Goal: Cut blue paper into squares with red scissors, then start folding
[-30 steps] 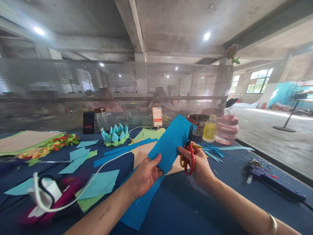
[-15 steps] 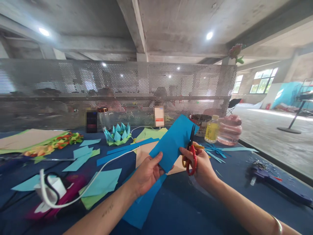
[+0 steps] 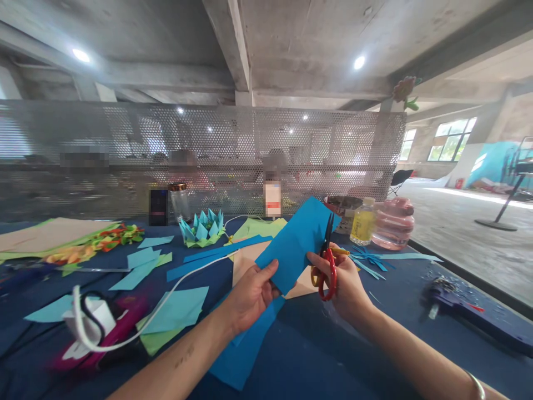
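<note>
Clearly, in the head view, the left hand (image 3: pixel 255 289) grips the lower left end of a piece of blue paper (image 3: pixel 297 244), thumb on top and fingers beneath, so the paper is held up at a slant above the table (image 3: pixel 320 361). The right hand (image 3: pixel 347 280) grasps red-handled scissors (image 3: pixel 327 272), their dark blades pointing up by the paper's right edge; whether the blades touch it, I cannot tell. The right thumb tip reaches the lower right edge of the paper. Under the left wrist lies a larger blue sheet (image 3: pixel 244 361), and behind the hands a brown sheet (image 3: pixel 245 260) lies flat, with green paper (image 3: pixel 258 229) beyond. To the left stands 1 folded paper ring (image 3: pixel 202 230) with light-blue points, and nearer lie light-blue sheets (image 3: pixel 179 306) beside a white cable (image 3: pixel 183 281). On the right, thin paper strips (image 3: pixel 370 258) lie near 1 yellow-labelled bottle (image 3: pixel 362 223) and 1 pink jug (image 3: pixel 393 225), and a dark glue gun (image 3: pixel 474 316) rests near the table's right edge.
</note>
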`<state>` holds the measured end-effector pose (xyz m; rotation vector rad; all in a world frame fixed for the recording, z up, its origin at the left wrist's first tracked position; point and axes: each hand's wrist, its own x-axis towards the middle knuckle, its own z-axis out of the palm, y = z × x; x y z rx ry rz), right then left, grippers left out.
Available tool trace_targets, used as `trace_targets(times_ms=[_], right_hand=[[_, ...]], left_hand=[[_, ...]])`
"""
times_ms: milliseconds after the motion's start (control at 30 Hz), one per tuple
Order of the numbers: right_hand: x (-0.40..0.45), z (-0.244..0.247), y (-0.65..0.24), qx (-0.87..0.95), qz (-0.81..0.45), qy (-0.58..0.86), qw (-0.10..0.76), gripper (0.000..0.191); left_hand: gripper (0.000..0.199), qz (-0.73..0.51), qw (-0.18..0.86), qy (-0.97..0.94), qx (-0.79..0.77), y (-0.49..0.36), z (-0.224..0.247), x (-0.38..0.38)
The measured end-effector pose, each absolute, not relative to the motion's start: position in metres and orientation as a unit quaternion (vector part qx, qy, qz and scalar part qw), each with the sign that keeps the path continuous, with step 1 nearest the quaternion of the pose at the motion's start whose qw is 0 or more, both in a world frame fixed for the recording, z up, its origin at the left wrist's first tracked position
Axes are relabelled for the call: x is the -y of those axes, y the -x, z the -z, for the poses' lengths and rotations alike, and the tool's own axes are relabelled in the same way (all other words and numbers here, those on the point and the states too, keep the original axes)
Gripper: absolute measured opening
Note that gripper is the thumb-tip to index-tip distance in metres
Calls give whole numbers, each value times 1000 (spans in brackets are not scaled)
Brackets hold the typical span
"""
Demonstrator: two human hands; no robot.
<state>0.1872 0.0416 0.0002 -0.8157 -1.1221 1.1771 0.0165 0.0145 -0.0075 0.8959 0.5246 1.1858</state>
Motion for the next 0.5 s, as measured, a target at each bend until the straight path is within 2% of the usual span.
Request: trace_targets(times_ms=[500], right_hand=[[-40,1,-186,478,-523,339,619,37]], left_hand=[[30,-528,713,-393,-241,-16,6,-15]])
